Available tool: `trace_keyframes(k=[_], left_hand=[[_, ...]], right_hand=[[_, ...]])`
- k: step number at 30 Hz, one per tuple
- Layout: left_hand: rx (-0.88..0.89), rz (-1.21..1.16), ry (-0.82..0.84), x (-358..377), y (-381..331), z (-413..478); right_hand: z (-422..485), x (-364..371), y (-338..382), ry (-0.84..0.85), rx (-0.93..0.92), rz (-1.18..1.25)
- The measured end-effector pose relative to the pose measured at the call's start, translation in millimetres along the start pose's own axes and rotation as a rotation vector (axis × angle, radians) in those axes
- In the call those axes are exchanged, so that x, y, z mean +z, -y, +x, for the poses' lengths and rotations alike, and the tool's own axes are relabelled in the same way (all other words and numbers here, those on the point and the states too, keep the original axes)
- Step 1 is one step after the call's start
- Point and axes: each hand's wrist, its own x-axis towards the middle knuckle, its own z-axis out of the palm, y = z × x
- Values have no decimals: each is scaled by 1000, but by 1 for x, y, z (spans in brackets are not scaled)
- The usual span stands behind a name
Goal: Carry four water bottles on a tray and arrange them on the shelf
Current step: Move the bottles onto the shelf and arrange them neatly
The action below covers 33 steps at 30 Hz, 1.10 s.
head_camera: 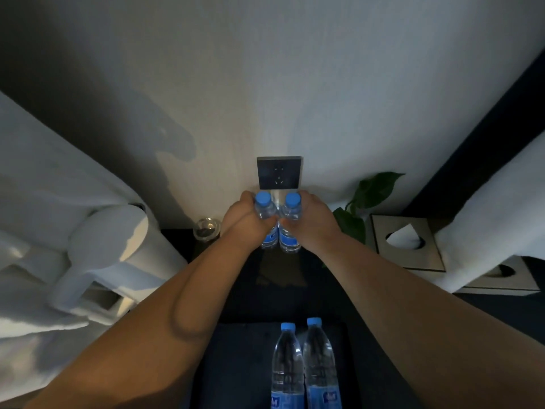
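Observation:
My left hand (242,219) grips a clear water bottle with a blue cap (263,206), and my right hand (313,218) grips a second one (292,205). Both bottles stand upright and side by side at the back of the dark shelf (283,278), just under a black wall socket. Two more blue-capped bottles (287,364) (320,361) stand upright together on a dark tray (236,367) close to me, between my forearms.
A black wall socket (279,172) is on the wall behind the held bottles. A glass jar (207,229) stands left of my left hand. A green plant (365,199) and a tissue box (405,242) are at the right. White towels (88,255) lie at the left.

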Motion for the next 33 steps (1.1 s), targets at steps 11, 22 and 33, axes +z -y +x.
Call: trace_keyframes(k=[11,22,33], left_hand=[[-35,-52,87,-4,2,-18],[-31,120,193,31,69,-117],[-5,80,333,66,91,-214]], right_hand=[[-25,-8,-1,59,5,62],[-117,7,-24,167,101,43],[-205,23,-67,189,151,-95]])
